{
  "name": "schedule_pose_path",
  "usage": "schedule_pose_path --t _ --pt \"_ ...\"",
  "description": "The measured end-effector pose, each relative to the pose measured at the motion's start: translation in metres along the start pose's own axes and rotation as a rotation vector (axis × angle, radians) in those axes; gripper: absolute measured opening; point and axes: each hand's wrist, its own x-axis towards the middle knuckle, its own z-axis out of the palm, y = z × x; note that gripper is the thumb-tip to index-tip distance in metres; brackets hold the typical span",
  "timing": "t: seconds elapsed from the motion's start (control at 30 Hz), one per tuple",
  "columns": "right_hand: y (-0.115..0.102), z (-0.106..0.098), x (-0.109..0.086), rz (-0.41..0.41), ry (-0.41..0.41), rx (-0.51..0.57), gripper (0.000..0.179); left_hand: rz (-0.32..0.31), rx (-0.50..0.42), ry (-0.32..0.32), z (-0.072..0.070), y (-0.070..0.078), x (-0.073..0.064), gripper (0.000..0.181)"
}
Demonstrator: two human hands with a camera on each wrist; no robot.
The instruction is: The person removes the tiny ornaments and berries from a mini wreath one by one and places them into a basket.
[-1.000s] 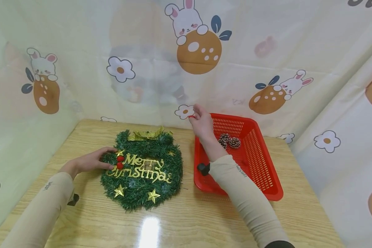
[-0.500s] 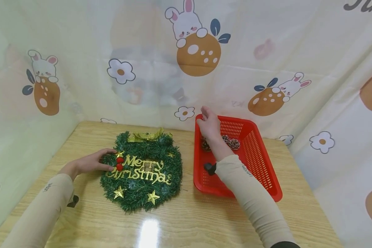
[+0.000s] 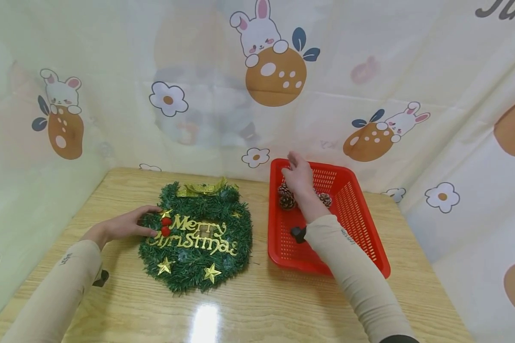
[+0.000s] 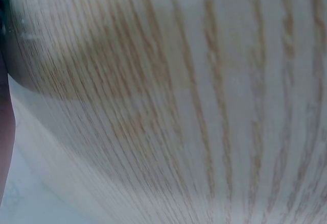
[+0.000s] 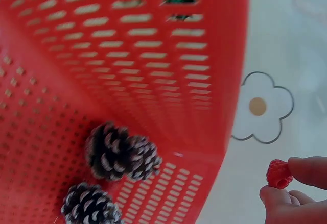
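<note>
A green Christmas wreath [image 3: 199, 276] lies on the table at left, with gold "Merry Christmas" lettering [image 3: 197, 240], gold stars and two red berries [image 3: 166, 226]. My left hand [image 3: 126, 224] rests on its left edge, thumb and fingers spread beside the berries. My right hand [image 3: 299, 177] is over the far left part of the red basket [image 3: 274, 238]. Between thumb and fingers it pinches a red artificial raspberry [image 5: 279, 174], plain in the right wrist view and hidden in the head view. Pine cones [image 3: 287, 201] lie inside the basket.
A wood-grain table [image 3: 163, 314] carries everything. Behind it and at both sides hangs a pale curtain [image 3: 214, 119] printed with rabbits and flowers, close to the basket's far rim. In the left wrist view there is mostly tabletop [image 4: 168, 106].
My right hand has moved right and slightly nearer, from beside the basket's far left corner to over the basket, uncovering pine cones there. My left hand and the wreath have stayed in place.
</note>
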Motion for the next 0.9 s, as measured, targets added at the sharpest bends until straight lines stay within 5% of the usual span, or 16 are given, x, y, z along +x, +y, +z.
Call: schedule_pose_path --t 0.53,0.9 --pt "0.027 -0.003 0.009 0.022 0.034 -0.088 0.056 0.001 0.000 -0.013 -0.003 0.002 0.001 0.078" --pt "0.048 -0.004 0.014 0.088 -0.011 -0.045 0.052 -0.014 -0.012 -0.011 -0.001 -0.001 0.001 0.078"
